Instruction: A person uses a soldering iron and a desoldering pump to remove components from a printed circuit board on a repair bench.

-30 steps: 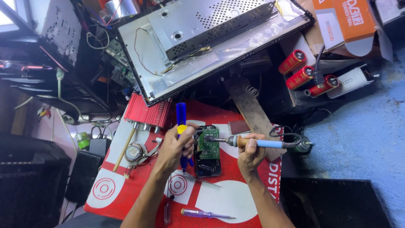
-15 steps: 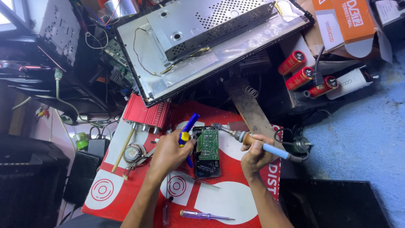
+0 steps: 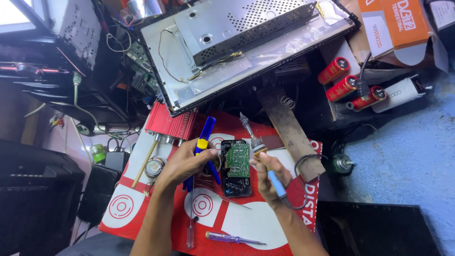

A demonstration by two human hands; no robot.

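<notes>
My left hand (image 3: 186,163) grips a blue desoldering pump (image 3: 203,142) with a yellow band, its top pointing up and away. In my right hand (image 3: 265,178) is a soldering iron (image 3: 258,147) with a blue handle, tip raised and pointing toward the far side. Between both hands lies a small green circuit board (image 3: 237,160) inside a black casing (image 3: 235,187), resting on a red and white mat (image 3: 237,223).
A purple-handled screwdriver (image 3: 227,238) lies near the mat's front edge. A red finned heatsink box (image 3: 169,124) and a wooden plank (image 3: 289,132) sit behind. Beyond are an opened metal chassis (image 3: 237,42), three red capacitors (image 3: 348,83) and cardboard boxes (image 3: 403,23).
My right hand swung the soldering iron from lying sideways with its tip on the board to standing up, tip lifted away. My left hand tilted the pump slightly.
</notes>
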